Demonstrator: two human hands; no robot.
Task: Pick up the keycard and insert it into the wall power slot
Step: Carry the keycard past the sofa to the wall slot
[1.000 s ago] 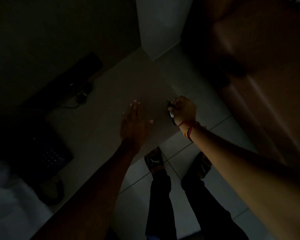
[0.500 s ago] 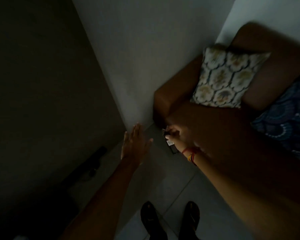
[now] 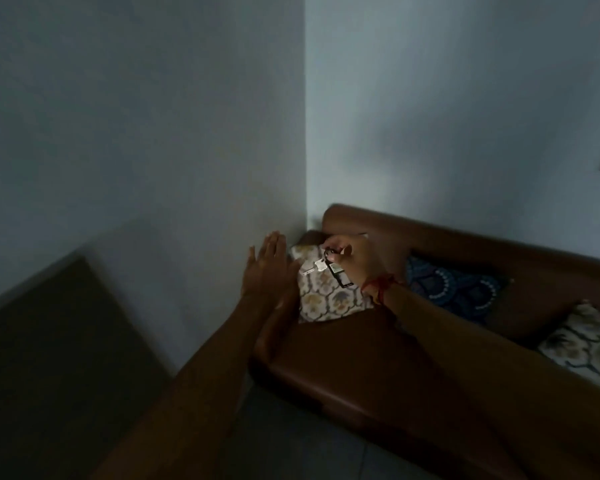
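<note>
The room is dark. My right hand [image 3: 355, 259] is shut on a small dark keycard tag [image 3: 340, 275] with a metal key [image 3: 314, 266] dangling from the same ring. It hangs in the air in front of the sofa's corner. My left hand [image 3: 265, 268] is raised flat just left of it, fingers apart and holding nothing. No wall power slot shows on the pale walls in view.
A brown sofa [image 3: 343, 358] fills the lower right, against the wall corner [image 3: 305, 133]. On it lie a pale patterned cushion [image 3: 326, 299], a dark blue cushion [image 3: 458, 289] and another pale cushion [image 3: 582, 344]. A dark panel [image 3: 49, 341] stands at the lower left.
The view has swung up from the table and floor to the wall corner and sofa. My right hand has carried the keycard tag off the table and upward; my left hand rose alongside.
</note>
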